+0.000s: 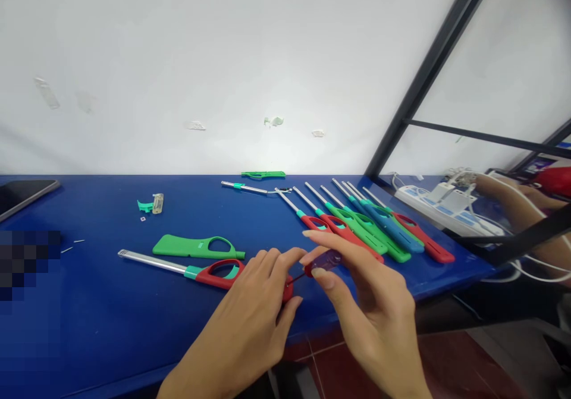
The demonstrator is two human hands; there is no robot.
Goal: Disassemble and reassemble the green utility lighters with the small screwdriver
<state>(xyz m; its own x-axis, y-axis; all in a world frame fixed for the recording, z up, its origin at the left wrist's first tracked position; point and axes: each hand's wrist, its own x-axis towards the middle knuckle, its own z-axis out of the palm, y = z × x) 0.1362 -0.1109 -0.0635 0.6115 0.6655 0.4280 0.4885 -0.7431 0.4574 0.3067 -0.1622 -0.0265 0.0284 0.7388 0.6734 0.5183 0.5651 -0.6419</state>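
Note:
My left hand (pixel 261 304) is wrapped over the handle of a red lighter (pixel 209 275), which lies on the blue table (pixel 111 327) with its metal tube pointing left. My right hand (pixel 370 298) pinches a small screwdriver (pixel 325 261) with a dark purple handle. The screwdriver's shaft reaches the end of the red handle, beside my left fingers. Just behind the red lighter lies a green handle shell (pixel 191 246). Two tiny screws (pixel 66 250) rest at the left.
Several red, green and blue lighters (pixel 375 226) lie in a row at the right. Behind are a loose metal tube (pixel 245 188), a green shell (pixel 263 175) and a small clear tank (pixel 157 203). A phone (pixel 27 197) lies far left. Another person's arm (pixel 513 209) is beyond the black frame (pixel 419 78).

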